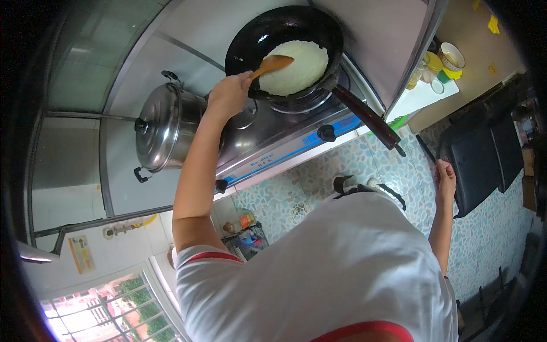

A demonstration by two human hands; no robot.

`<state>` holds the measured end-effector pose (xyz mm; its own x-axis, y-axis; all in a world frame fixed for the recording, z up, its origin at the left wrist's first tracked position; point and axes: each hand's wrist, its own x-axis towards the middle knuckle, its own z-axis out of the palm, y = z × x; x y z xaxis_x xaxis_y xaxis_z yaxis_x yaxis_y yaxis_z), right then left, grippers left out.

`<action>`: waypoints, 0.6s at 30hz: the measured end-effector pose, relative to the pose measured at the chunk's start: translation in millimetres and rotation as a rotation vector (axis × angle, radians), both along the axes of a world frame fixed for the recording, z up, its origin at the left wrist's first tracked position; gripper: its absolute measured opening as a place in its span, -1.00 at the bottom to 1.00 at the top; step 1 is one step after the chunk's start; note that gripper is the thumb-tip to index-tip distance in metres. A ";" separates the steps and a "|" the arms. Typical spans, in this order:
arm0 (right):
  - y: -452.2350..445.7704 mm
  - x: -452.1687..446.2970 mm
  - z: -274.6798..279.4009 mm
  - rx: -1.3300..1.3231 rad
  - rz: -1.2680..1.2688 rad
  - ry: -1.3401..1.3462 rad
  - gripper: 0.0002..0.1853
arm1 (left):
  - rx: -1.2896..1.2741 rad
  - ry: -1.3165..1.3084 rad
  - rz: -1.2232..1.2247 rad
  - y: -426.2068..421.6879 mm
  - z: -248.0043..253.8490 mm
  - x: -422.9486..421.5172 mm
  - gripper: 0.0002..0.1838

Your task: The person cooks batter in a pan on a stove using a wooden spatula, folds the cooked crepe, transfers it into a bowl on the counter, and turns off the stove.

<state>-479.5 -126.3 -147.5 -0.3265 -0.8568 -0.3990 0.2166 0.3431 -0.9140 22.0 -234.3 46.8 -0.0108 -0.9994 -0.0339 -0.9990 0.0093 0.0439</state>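
My left hand (229, 96) is closed round the handle of a wooden spatula (277, 61). Its blade lies over the left part of a pale, round, flat pancake or batter sheet (305, 67). That sheet rests inside a black wok (245, 48), which sits on the gas stove (273, 153) with its dark handle (367, 117) pointing down and to the right. Out to the right, away from the stove, my right hand (445, 172) has curled fingers near a thin dark strip. Whether it holds that strip is unclear.
A lidded steel pot (162, 126) stands left of the wok. Jars (431, 65) and a bowl (452, 56) sit on a white surface at the upper right. A black chair-like object (473, 162) is beside my right hand. A basket (250, 242) rests on the tiled floor (279, 196).
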 end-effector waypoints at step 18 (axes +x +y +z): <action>-0.4 15.6 6.6 0.030 0.050 0.044 -0.89 | -0.050 0.050 -0.030 -63.3 -24.6 -8.3 -0.60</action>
<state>-463.9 -126.7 -140.9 -0.3017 -0.8602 -0.4111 0.1582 0.3801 -0.9113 13.7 -297.6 22.2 -0.0415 -0.9990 0.0178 -0.9948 0.0430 0.0929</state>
